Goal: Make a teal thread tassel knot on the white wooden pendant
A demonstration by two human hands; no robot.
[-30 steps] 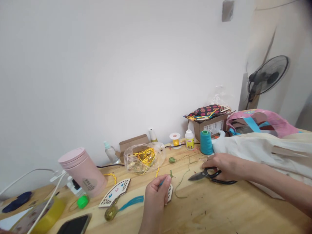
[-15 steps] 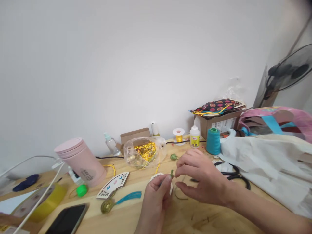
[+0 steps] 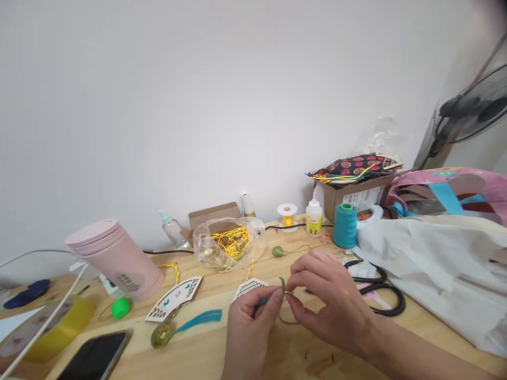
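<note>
My left hand (image 3: 250, 327) is closed in a pinch, and a short green cord end (image 3: 282, 284) sticks up between thumb and forefinger. Something blue, perhaps tassel thread, shows partly under those fingers. Close on the right, my right hand (image 3: 330, 295) pinches a thin strand (image 3: 288, 293) that runs from the green cord. Behind the left hand lies a pale openwork wooden piece (image 3: 242, 289) with a yellow cord, partly covered. A small wound ball of green cord (image 3: 278, 252) sits just beyond both hands.
To the left are a fan-shaped ornament (image 3: 174, 300) with a blue tassel (image 3: 200, 319), a pink tumbler (image 3: 119, 258), a phone (image 3: 95, 356) and yellow tape (image 3: 59, 330). Black-handled scissors (image 3: 386, 300), a teal thread cone (image 3: 345, 227) and a glue bottle (image 3: 314, 219) stand or lie right.
My right hand has come closer to the left, its fingertips now at the strand beside the green cord. The whole view has shifted slightly, with tabletop things appearing further left.
</note>
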